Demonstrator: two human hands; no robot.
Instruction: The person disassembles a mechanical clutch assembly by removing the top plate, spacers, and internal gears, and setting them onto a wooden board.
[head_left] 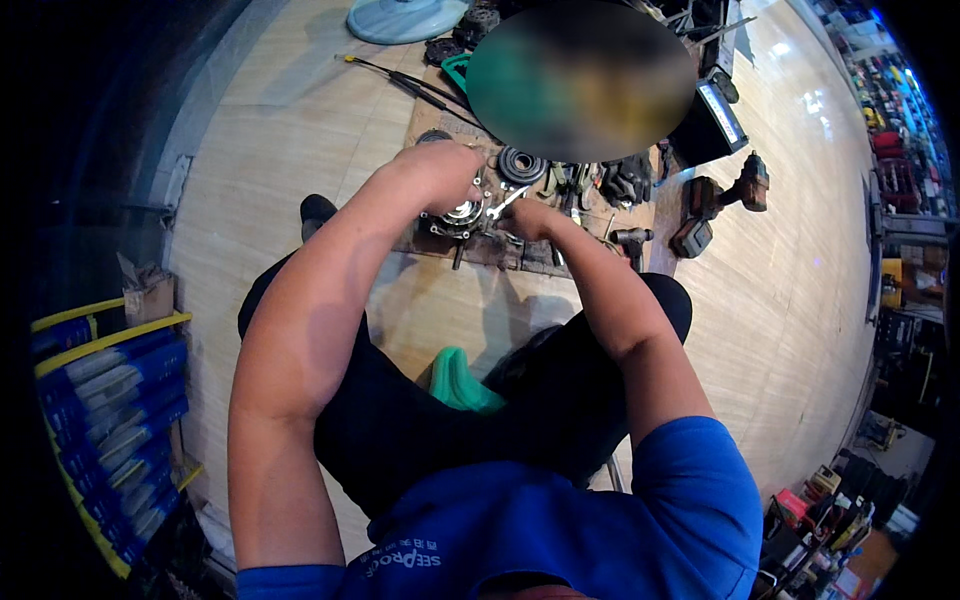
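Observation:
My left hand (440, 172) is over a round metal mechanical part (460, 218) with a shiny centre and bolt lugs on its rim. Its fingers curl downward at the far edge of that part, and what they grip is hidden. Close by on the right, my right hand (530, 218) is low over the cardboard with its fingers drawn together; their tips are too dark to make out. A silver wrench (508, 203) lies between the metal part and my right hand. Just beyond it is a dark ring-shaped part (521, 165).
Pliers and other hand tools (572, 188) lie on the cardboard (640, 215) to the right, with black gloves (628, 180). A cordless impact driver (735, 190) and a black battery box (710, 125) stand farther right. A green object (460, 380) is between my legs.

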